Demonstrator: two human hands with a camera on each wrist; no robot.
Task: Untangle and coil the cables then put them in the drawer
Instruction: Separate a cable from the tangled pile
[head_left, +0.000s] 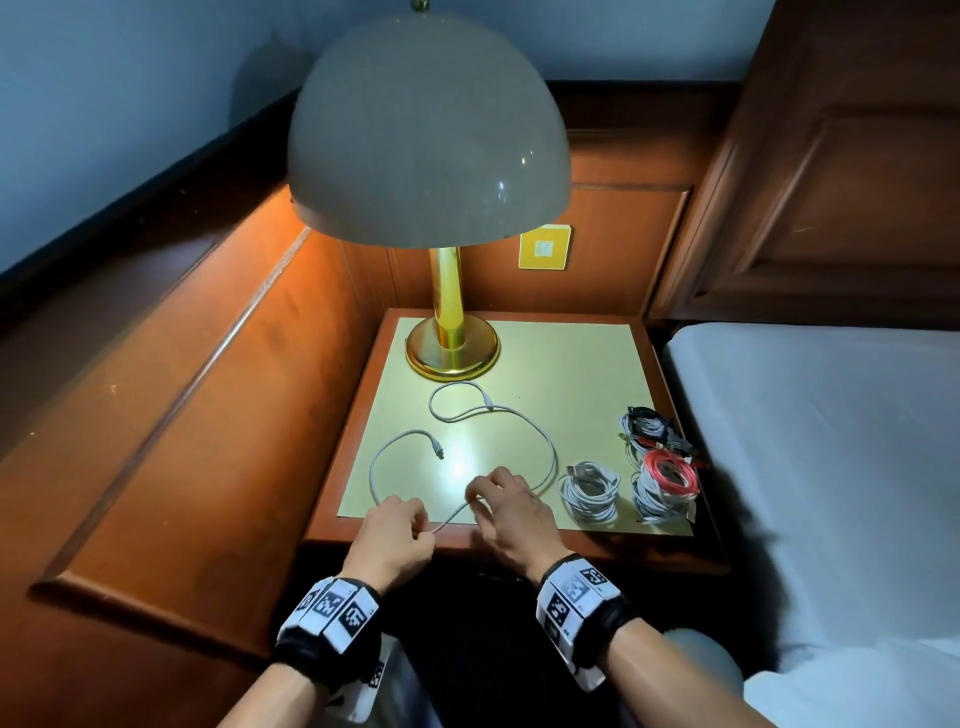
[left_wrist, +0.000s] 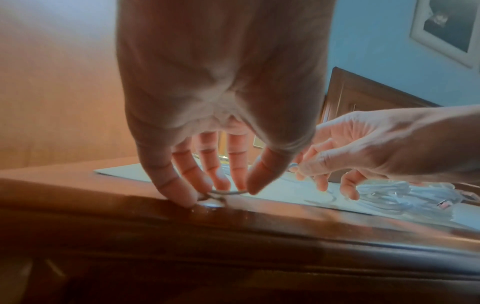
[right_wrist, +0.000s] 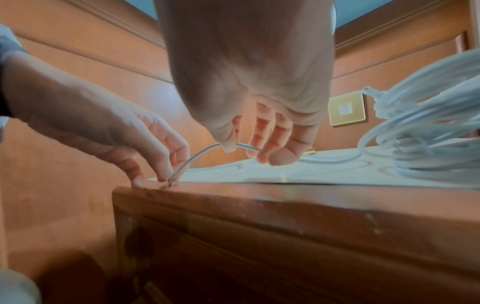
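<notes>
A long white cable (head_left: 545, 447) lies in loose loops across the pale top of the nightstand (head_left: 582, 364), both plug ends free near the middle. At the front edge my left hand (head_left: 400, 525) pinches the cable (left_wrist: 228, 192) between thumb and fingers, low against the wooden rim. A short way to the right my right hand (head_left: 504, 504) pinches the same cable (right_wrist: 207, 149) between thumb and forefinger, lifting a short arc off the top. The stretch between my hands (head_left: 449, 519) is short and nearly straight.
Coiled cables sit at the right: a white coil (head_left: 589, 491), a red and white one (head_left: 667, 486), a black and white bundle (head_left: 652, 428). A brass lamp (head_left: 452, 348) stands at the back. The bed (head_left: 831, 441) is right; the drawer front (right_wrist: 285, 246) is below.
</notes>
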